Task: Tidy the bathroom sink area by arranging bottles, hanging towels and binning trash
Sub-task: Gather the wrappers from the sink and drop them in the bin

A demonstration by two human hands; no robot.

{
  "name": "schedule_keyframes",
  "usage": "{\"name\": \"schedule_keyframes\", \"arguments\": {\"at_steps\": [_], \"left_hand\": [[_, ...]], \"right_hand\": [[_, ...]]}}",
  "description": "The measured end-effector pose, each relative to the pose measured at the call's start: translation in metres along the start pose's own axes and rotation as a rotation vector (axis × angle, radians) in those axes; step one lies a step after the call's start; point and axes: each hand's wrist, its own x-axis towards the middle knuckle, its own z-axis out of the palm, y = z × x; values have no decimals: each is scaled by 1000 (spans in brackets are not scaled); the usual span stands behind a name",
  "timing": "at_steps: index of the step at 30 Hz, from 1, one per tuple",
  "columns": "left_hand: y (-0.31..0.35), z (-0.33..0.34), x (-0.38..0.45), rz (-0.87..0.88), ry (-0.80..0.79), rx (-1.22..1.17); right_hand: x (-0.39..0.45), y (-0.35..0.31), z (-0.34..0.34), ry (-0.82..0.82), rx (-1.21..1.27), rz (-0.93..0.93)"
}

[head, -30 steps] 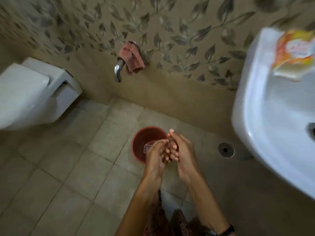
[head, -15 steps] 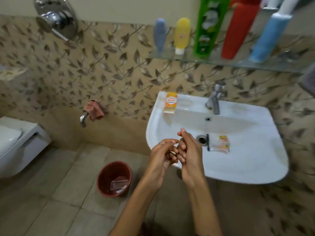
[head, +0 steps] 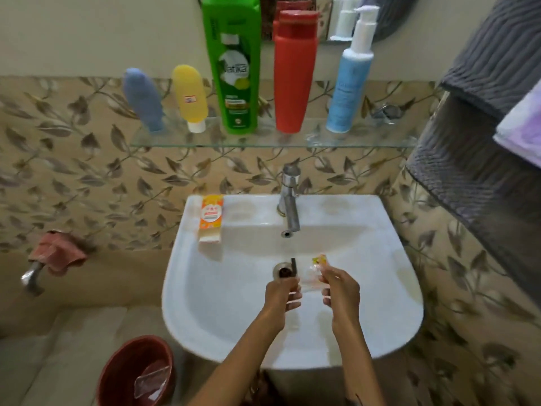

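Over the white sink (head: 222, 306) both hands hold a clear plastic wrapper (head: 312, 276) with an orange-yellow printed corner. My left hand (head: 281, 295) grips its left edge, where a thin dark strip (head: 293, 265) sticks up. My right hand (head: 342, 291) pinches its right side. An orange soap box (head: 210, 218) lies on the sink's back left rim. A red bin (head: 117, 364) with clear plastic (head: 152, 379) inside stands on the floor at lower left. Small blue (head: 143, 99), yellow (head: 190, 95), green (head: 234, 68), red (head: 294, 74) and blue pump (head: 349, 83) bottles stand on the glass shelf (head: 366, 140).
A grey towel (head: 483, 118) and a white-purple cloth (head: 524, 133) hang at the right. The chrome tap (head: 289, 197) rises behind the drain (head: 282, 271). A pink cloth (head: 55, 253) hangs on a wall tap at the left.
The view swung up from the floor bin to the sink. Both hands, empty and together before, reached into the basin and took hold of the wrapper by the drain.
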Motion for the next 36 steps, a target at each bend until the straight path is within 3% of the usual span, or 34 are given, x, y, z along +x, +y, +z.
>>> {"name": "schedule_keyframes", "arguments": {"at_steps": [3,10,18,25,36], "left_hand": [[-7,10,53,-90,86,37],[-28,14,116,-212,185,171],[-33,14,117,-157,142,186],[-15,-21,49,8,110,115],[0,-158,-95,378,193,76]], "right_hand": [[55,13,-8,67,-173,30],[120,37,-8,-83,-576,233],[103,35,-11,-60,-428,166],[37,17,-17,-89,-292,1],[-127,7,27,-401,-116,-144]]}}
